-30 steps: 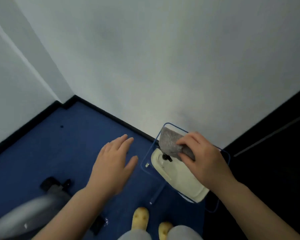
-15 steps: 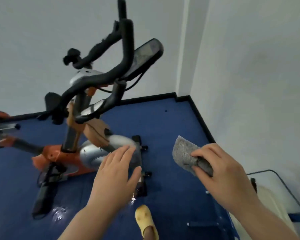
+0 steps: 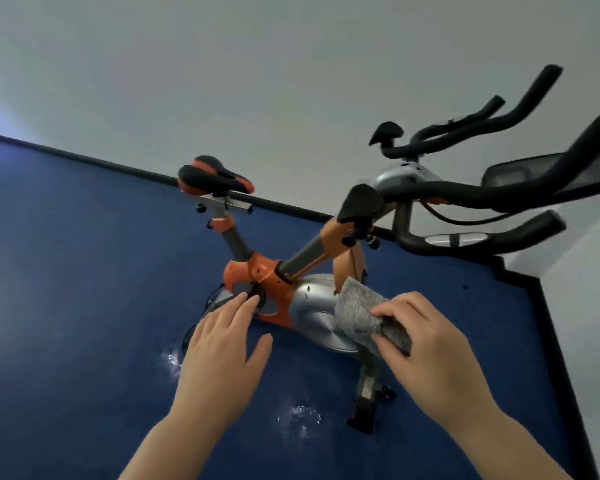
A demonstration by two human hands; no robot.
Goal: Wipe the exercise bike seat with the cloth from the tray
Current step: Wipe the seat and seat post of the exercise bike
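Handlebar [image 3: 548, 188] tips cut off at right edge, cloth [image 3: 359, 311] partly hidden under right hand [image 3: 430, 344], bike [image 3: 302, 289] base hidden behind left hand [image 3: 222, 358], both forearms cut off at bottom edge

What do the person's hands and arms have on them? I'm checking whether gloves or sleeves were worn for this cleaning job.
Nothing is worn. The left hand and right hand are bare, without gloves, rings or a watch in view. Both forearms are uncovered down to the bottom edge of the picture, so no sleeve shows.
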